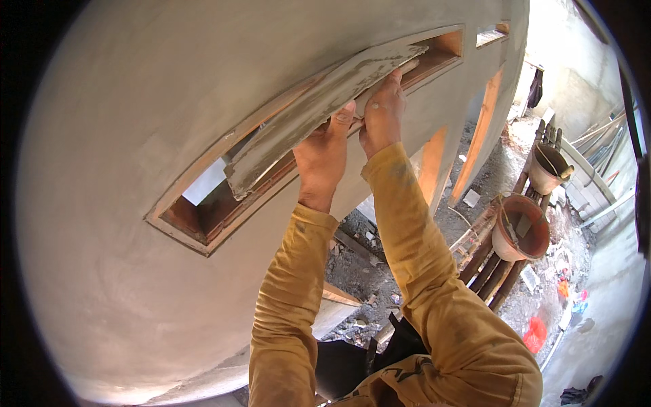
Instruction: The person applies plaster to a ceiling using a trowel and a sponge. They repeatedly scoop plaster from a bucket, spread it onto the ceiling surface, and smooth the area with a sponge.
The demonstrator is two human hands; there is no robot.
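A long, flat plastering float (298, 129), smeared with wet grey mortar, is tilted across a narrow wooden-framed opening in the wall. My left hand (324, 159) is closed on its lower edge, with the thumb up against the board. Farther right, my right hand (384, 112) wraps round the float's back, where the end of a pale handle bar (409, 66) shows beyond the fist. Both hands' fingers are partly hidden behind the wrists and the board. Around the opening runs the wooden frame (178, 234), and the smooth grey plastered wall (122, 169) surrounds it.
To the right, two mortar-stained buckets (499, 237) stand on a scaffold of dark poles (505, 278). Rubble (369, 308) lies on the ground far below. Upright wooden frames (480, 136) line the wall farther along. A red plastic bag (535, 335) lies at the lower right.
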